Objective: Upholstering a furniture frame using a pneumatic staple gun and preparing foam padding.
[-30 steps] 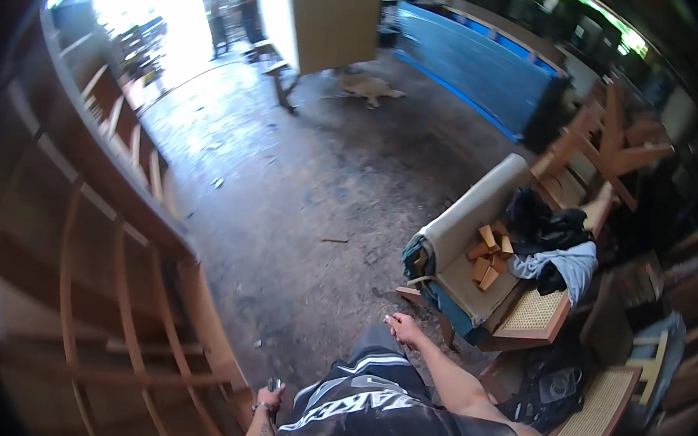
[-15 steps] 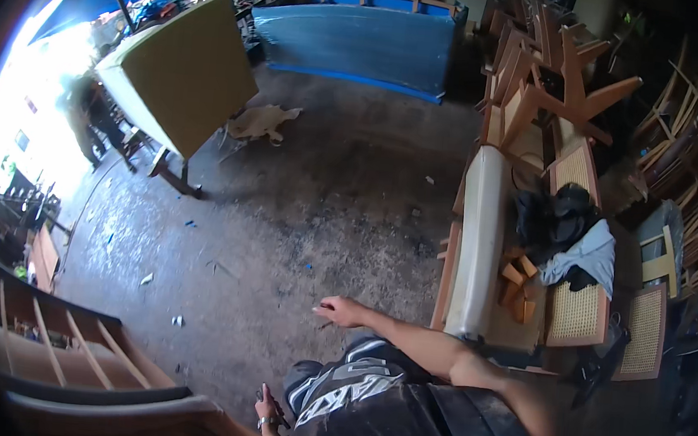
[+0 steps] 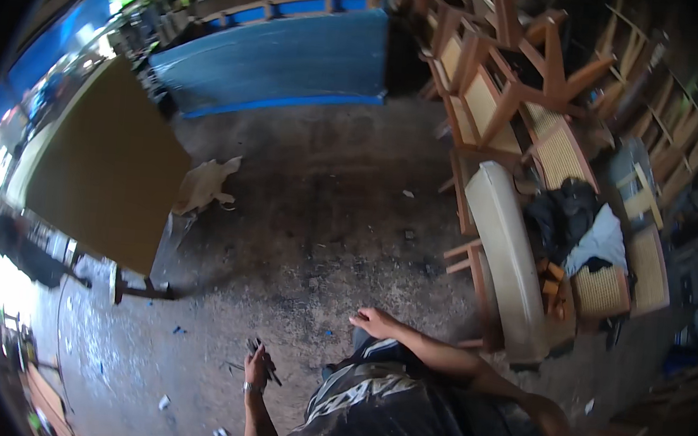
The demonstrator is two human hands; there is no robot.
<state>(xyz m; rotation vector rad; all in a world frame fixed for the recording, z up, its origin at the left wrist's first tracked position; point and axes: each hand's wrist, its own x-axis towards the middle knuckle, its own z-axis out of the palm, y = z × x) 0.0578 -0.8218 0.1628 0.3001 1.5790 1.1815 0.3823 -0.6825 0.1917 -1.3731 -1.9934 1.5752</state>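
Note:
My left hand [image 3: 255, 368], with a watch at the wrist, is closed around a dark, slender metal hand tool [image 3: 271, 366] above the concrete floor. The tool has two long thin arms, but its exact kind is unclear. To its right, my right hand [image 3: 375, 322] hovers in front of my body with fingers curled together. Anything inside those fingers is hidden or too small to name. Neither hand touches the furniture around me.
Ahead stands a long piece wrapped in blue plastic [image 3: 279, 62]. A large tan upholstered panel [image 3: 108, 172] rises at left on a stand. On the right are a pale cushion [image 3: 507, 257], stacked wooden chair frames [image 3: 492, 98] and piled clothes [image 3: 565, 216]. A cloth scrap [image 3: 207, 185] lies on the floor.
My view has swung right, so the panel and blue-wrapped piece sit further left. My left hand has come up and forward with the tool; the slatted frame at lower left has left the view.

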